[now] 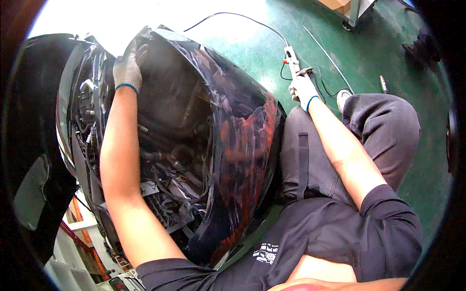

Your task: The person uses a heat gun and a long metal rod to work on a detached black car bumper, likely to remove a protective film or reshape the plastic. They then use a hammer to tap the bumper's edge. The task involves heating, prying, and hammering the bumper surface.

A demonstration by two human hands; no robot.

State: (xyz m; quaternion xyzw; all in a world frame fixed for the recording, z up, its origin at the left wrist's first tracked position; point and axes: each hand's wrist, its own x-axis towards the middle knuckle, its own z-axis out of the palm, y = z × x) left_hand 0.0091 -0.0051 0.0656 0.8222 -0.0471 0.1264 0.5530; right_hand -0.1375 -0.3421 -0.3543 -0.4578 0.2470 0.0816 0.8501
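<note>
My left hand (pixel 128 70), in a pale knit glove with a blue cuff, reaches across the front opening of a dark car body. Its fingers look stretched and apart against the far edge of the opening, partly lost in glare. Beside the opening, a dark curved body panel (pixel 245 126) carries scraped red and whitish patches. My right hand (pixel 304 92), gloved the same way, is low over the green floor beyond my knee. It is closed around what looks like a hammer (pixel 305 71), its head showing past the fingers and most of its handle hidden.
A white power strip (pixel 290 56) with a black cable lies just past my right hand. On the floor are a long thin rod (pixel 329 59) and a small tool (pixel 384 84). A wheeled cart (pixel 357 13) stands at the far right. Hoses and wiring (pixel 174 179) fill the opening.
</note>
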